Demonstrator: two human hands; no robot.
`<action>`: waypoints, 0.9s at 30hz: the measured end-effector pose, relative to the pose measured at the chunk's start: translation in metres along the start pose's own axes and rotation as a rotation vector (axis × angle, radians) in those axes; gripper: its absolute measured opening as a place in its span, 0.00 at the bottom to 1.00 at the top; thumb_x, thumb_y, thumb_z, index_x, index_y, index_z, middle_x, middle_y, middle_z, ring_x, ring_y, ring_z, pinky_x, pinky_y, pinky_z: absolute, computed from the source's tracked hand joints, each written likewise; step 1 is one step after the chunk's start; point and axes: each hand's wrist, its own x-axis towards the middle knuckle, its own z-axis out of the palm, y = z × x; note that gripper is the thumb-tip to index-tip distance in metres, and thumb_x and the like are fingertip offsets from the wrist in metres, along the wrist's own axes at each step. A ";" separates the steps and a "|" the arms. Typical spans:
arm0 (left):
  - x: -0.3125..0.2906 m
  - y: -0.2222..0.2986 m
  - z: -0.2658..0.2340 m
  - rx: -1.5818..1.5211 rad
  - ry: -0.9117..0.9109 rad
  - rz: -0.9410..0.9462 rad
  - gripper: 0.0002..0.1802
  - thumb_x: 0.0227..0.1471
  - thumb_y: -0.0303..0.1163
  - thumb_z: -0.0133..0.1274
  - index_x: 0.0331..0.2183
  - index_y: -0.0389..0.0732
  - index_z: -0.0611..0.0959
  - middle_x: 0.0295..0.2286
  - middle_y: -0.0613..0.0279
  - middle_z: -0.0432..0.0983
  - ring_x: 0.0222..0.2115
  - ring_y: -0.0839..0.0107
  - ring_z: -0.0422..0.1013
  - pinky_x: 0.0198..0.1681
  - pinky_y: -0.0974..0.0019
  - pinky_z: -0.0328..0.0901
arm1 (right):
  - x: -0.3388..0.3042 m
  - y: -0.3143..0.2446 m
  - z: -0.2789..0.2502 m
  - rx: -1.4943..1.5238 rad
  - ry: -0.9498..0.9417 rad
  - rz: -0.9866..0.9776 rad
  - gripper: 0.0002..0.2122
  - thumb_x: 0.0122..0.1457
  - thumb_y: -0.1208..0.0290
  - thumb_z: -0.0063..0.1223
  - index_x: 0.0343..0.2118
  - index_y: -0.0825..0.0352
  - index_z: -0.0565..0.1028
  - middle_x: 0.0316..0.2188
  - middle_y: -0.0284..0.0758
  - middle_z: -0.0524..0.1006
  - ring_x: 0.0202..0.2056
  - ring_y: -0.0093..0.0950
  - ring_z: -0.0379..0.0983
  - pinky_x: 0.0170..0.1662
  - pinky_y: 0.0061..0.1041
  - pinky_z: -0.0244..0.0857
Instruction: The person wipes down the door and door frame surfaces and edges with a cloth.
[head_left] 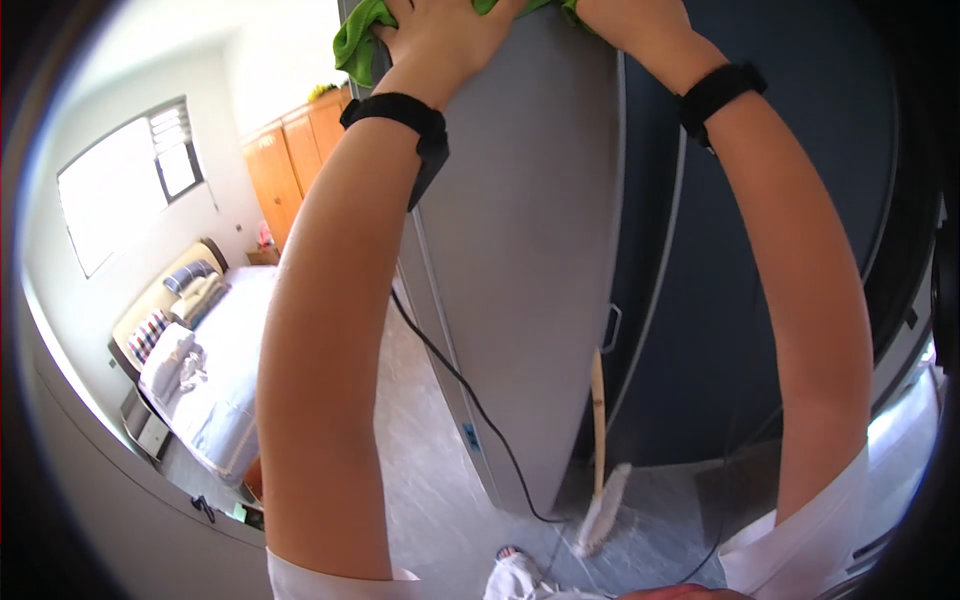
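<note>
At the top edge of the frame, the left hand [445, 40] lies over a green cloth [355, 45], fingers parted — their tips are cut off, so I can't tell whether they grip it. The right hand [635, 25], just right of it, shows little beyond its back; its fingers' state I can't make out either, though green cloth peeks out beside it.

The cloth sits against the upper part of a grey door panel [530, 200], its loose end drooping upper left. I'd judge it light, limp and unbreakable, apt to bunch or slide — best held by a folded middle, under a broad palm. Lower down hangs a black cable [470, 395], near a white-headed broom [605, 510].
</note>
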 end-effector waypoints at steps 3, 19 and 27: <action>-0.034 -0.002 0.000 -0.014 -0.088 -0.018 0.51 0.58 0.70 0.39 0.69 0.47 0.51 0.69 0.40 0.29 0.68 0.36 0.24 0.68 0.32 0.34 | -0.028 -0.001 0.000 0.004 -0.045 -0.021 0.28 0.58 0.68 0.47 0.63 0.56 0.60 0.50 0.58 0.68 0.43 0.57 0.74 0.45 0.49 0.72; -0.129 -0.027 0.040 -0.045 -0.300 -0.057 0.54 0.52 0.74 0.45 0.69 0.54 0.52 0.69 0.43 0.21 0.66 0.34 0.13 0.60 0.18 0.40 | -0.137 0.002 0.039 0.101 -0.145 0.009 0.30 0.54 0.65 0.53 0.62 0.46 0.61 0.50 0.50 0.67 0.46 0.51 0.74 0.41 0.45 0.77; -0.122 -0.038 0.031 0.035 -0.327 0.037 0.51 0.54 0.71 0.47 0.68 0.51 0.56 0.69 0.43 0.23 0.68 0.37 0.16 0.60 0.20 0.42 | -0.148 -0.003 0.036 -0.073 -0.071 -0.118 0.37 0.53 0.66 0.56 0.67 0.49 0.57 0.64 0.56 0.55 0.54 0.53 0.67 0.55 0.48 0.67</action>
